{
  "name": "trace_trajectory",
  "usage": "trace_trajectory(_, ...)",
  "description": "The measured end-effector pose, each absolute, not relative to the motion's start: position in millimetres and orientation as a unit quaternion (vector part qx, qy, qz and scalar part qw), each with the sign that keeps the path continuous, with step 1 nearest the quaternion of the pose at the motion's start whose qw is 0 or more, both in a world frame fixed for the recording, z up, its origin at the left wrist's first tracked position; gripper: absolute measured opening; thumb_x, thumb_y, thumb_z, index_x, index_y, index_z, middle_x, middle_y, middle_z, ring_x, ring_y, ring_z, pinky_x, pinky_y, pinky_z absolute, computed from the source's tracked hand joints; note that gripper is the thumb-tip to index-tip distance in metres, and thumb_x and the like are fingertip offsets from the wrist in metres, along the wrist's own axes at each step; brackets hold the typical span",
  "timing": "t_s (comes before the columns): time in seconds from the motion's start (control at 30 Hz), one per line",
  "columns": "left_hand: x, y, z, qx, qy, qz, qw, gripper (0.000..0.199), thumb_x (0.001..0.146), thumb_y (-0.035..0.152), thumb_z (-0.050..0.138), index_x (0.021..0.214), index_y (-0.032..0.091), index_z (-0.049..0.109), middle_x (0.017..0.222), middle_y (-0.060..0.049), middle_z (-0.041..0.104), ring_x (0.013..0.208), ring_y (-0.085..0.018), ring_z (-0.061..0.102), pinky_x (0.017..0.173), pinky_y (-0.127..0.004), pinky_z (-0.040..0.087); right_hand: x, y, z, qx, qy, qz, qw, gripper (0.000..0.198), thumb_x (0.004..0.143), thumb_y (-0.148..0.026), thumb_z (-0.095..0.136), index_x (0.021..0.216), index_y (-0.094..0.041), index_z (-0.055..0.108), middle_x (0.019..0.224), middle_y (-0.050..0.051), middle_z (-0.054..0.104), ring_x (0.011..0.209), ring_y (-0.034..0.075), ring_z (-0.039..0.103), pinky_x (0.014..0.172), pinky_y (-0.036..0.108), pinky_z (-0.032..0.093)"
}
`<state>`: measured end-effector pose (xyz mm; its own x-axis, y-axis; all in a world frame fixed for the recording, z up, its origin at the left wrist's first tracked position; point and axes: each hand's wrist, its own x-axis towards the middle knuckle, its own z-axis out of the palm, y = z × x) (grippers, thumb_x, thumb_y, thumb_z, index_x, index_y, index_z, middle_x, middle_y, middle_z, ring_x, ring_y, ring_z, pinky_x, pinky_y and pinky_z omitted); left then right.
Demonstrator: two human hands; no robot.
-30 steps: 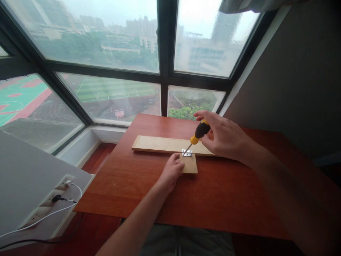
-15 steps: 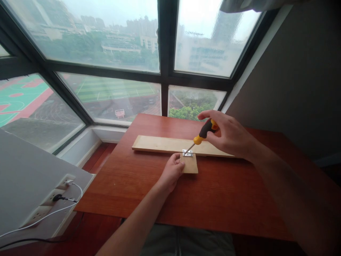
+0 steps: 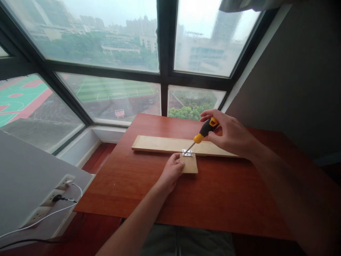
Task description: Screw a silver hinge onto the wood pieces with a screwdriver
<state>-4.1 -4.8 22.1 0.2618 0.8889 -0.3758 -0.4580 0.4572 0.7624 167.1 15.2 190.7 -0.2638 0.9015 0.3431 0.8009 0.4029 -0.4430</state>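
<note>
The right hand (image 3: 231, 133) grips the screwdriver (image 3: 204, 131), fingers closed round its handle; the tool slants from 2 o'clock down to 8 o'clock, tip on the hinge (image 3: 187, 153); the left hand (image 3: 172, 170) presses the small board (image 3: 189, 163), fingers curled on its left edge; the long board (image 3: 160, 144) runs 9 to 3 o'clock on the table (image 3: 213, 199); since the earlier frame, the handle has tipped further right.

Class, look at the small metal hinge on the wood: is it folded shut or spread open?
Spread open. The hinge lies flat across the joint between the long board and the small block, with the screwdriver tip on it.
</note>
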Motion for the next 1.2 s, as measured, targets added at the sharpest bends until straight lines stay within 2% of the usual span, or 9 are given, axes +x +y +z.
trace_trajectory(0.1, -4, -5, 23, 0.260, 0.411, 0.448, 0.750, 0.036, 0.069, 0.009, 0.066, 0.103, 0.016, 0.056, 0.090, -0.007, 0.072, 0.072, -0.015, 0.067, 0.062, -0.021, 0.049, 168, 16, 189, -0.560, -0.776, 0.080, 0.278, 0.039, 0.082, -0.030, 0.058, 0.120, -0.021, 0.056, 0.109, 0.007, 0.068, 0.081, 0.020, 0.064, 0.069, 0.031, 0.051)
trace_trajectory(0.2, -4, -5, 22, 0.259, 0.410, 0.447, 0.752, 0.037, 0.069, 0.011, 0.068, 0.104, 0.017, 0.057, 0.091, -0.007, 0.072, 0.074, -0.016, 0.067, 0.062, -0.021, 0.049, 168, 19, 187, -0.595, -0.760, 0.032, 0.260, 0.038, 0.086, -0.043, 0.056, 0.116, -0.021, 0.059, 0.092, 0.006, 0.071, 0.076, 0.022, 0.064, 0.069, 0.034, 0.049)
trace_trajectory(0.3, -5, -4, 20, 0.258, 0.410, 0.448, 0.752, 0.038, 0.069, 0.011, 0.068, 0.104, 0.017, 0.057, 0.092, -0.008, 0.072, 0.075, -0.016, 0.067, 0.063, -0.022, 0.050, 169, 22, 187, -0.602, -0.757, 0.012, 0.254, 0.032, 0.087, -0.041, 0.054, 0.111, -0.022, 0.063, 0.081, 0.005, 0.071, 0.072, 0.021, 0.063, 0.066, 0.033, 0.047)
trace_trajectory(0.4, -5, -3, 18, 0.259, 0.407, 0.447, 0.753, 0.039, 0.068, 0.011, 0.069, 0.105, 0.017, 0.057, 0.094, -0.008, 0.072, 0.075, -0.017, 0.067, 0.063, -0.022, 0.050, 172, 22, 187, -0.581, -0.767, 0.030, 0.270, 0.028, 0.083, -0.032, 0.056, 0.109, -0.023, 0.063, 0.088, 0.003, 0.072, 0.072, 0.019, 0.063, 0.067, 0.031, 0.048)
trace_trajectory(0.57, -5, -4, 18, 0.256, 0.407, 0.449, 0.753, 0.040, 0.068, 0.012, 0.070, 0.105, 0.017, 0.057, 0.094, -0.009, 0.072, 0.077, -0.017, 0.068, 0.063, -0.023, 0.051, 177, 20, 185, -0.571, -0.765, 0.087, 0.286, 0.038, 0.078, -0.025, 0.058, 0.115, -0.023, 0.058, 0.103, 0.004, 0.071, 0.073, 0.017, 0.064, 0.064, 0.028, 0.049)
trace_trajectory(0.73, -5, -4, 18, 0.258, 0.406, 0.448, 0.753, 0.040, 0.069, 0.011, 0.068, 0.106, 0.016, 0.056, 0.094, -0.009, 0.072, 0.076, -0.017, 0.067, 0.064, -0.022, 0.051, 179, 21, 184, -0.597, -0.751, 0.049, 0.277, 0.029, 0.086, -0.046, 0.055, 0.101, -0.023, 0.064, 0.077, 0.002, 0.070, 0.061, 0.017, 0.061, 0.057, 0.028, 0.045)
trace_trajectory(0.8, -5, -4, 18, 0.259, 0.404, 0.450, 0.753, 0.041, 0.068, 0.012, 0.069, 0.106, 0.017, 0.056, 0.094, -0.009, 0.072, 0.076, -0.017, 0.067, 0.064, -0.023, 0.051, 179, 21, 183, -0.597, -0.750, 0.042, 0.281, 0.027, 0.088, -0.045, 0.053, 0.098, -0.023, 0.065, 0.076, 0.002, 0.070, 0.061, 0.017, 0.061, 0.058, 0.028, 0.045)
trace_trajectory(1.03, -5, -3, 16, 0.258, 0.405, 0.446, 0.755, 0.040, 0.069, 0.010, 0.068, 0.106, 0.017, 0.057, 0.096, -0.009, 0.072, 0.076, -0.017, 0.068, 0.062, -0.022, 0.051, 185, 18, 181, -0.563, -0.765, 0.091, 0.299, 0.035, 0.081, -0.027, 0.057, 0.116, -0.023, 0.056, 0.107, 0.005, 0.070, 0.080, 0.020, 0.066, 0.068, 0.030, 0.052)
trace_trajectory(1.2, -5, -3, 17, 0.258, 0.402, 0.449, 0.755, 0.038, 0.069, 0.008, 0.067, 0.106, 0.016, 0.057, 0.095, -0.009, 0.072, 0.076, -0.017, 0.068, 0.062, -0.022, 0.051, 188, 18, 181, -0.603, -0.745, 0.068, 0.279, 0.028, 0.086, -0.045, 0.055, 0.103, -0.023, 0.063, 0.080, 0.002, 0.070, 0.063, 0.017, 0.063, 0.056, 0.028, 0.046)
